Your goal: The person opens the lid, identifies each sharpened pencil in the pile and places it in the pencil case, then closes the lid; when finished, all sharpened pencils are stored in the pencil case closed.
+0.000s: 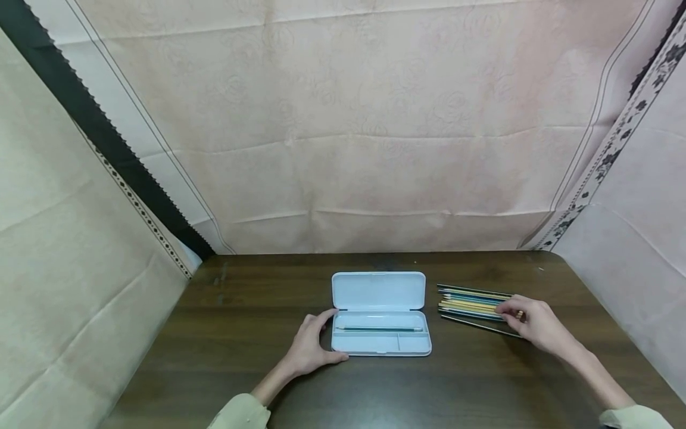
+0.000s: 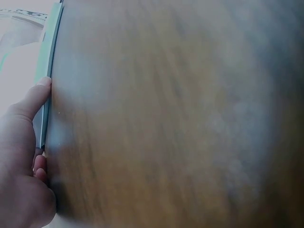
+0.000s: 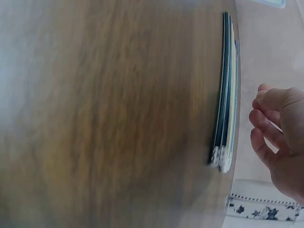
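A light blue pencil case [image 1: 382, 341] lies on the table with its lid [image 1: 378, 290] raised at the back. One green pencil [image 1: 379, 329] rests in its upper compartment. My left hand [image 1: 311, 348] holds the case at its left side, thumb at the front corner and fingers at the back corner; the left wrist view has the thumb [image 2: 38, 95] against the front edge. To the right is a bunch of yellow, green and dark pencils [image 1: 466, 305]. Over their right ends hovers my right hand [image 1: 538, 325], its fingers loosely bent, with nothing visible between them in the right wrist view.
A dark brown wooden table [image 1: 241, 339] carries everything. Pale cloth [image 1: 343, 179] hangs behind it and along both sides. One dark pencil [image 1: 482, 326] lies slanted at the bunch's near side.
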The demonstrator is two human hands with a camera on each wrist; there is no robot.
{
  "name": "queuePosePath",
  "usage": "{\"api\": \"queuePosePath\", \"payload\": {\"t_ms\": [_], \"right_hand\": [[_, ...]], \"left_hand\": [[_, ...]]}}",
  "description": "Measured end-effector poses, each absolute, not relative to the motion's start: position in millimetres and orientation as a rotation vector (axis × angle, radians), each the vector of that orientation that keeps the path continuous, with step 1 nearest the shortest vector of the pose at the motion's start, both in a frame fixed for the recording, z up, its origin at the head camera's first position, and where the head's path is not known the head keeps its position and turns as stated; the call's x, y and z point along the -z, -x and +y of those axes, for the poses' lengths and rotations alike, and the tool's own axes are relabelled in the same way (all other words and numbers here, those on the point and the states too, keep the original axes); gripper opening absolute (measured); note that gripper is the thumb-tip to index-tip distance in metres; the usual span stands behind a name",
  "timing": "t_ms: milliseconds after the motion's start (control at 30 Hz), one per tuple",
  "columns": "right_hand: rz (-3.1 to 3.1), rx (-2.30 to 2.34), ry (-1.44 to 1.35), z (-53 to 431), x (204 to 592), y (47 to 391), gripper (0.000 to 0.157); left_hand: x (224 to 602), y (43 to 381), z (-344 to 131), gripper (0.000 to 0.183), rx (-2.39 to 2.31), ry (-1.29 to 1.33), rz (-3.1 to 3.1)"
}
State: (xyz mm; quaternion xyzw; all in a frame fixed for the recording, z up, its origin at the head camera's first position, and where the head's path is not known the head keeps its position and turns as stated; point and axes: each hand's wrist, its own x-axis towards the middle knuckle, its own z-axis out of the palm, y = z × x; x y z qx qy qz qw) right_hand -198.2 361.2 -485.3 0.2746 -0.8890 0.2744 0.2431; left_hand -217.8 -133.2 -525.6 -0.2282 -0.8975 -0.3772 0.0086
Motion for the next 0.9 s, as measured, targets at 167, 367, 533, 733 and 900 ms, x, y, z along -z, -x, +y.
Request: {"api": "queuePosePath", "payload": {"t_ms": [167, 367, 533, 733, 900], "right_hand": [[-2.458, -0.728, -0.698, 373, 488, 196, 0.032], [-2.541, -0.656, -0.623, 384, 492, 194, 0.034], [-2.559, -0.586, -0.631, 391, 496, 196, 0.036], [-2.566, -0.599, -0.625, 395, 499, 196, 0.035], [-2.565, -0.596, -0.625, 397, 501, 196, 0.036]], "left_hand": [[526, 218, -133, 0.092, 1.19, 0.71, -2.809], [527, 217, -134, 0.092, 1.176, 0.71, -2.805], [527, 218, -133, 0.093, 1.175, 0.709, -2.809], [527, 218, -133, 0.092, 1.175, 0.707, -2.807], [528, 218, -133, 0.092, 1.171, 0.705, -2.807]]}}
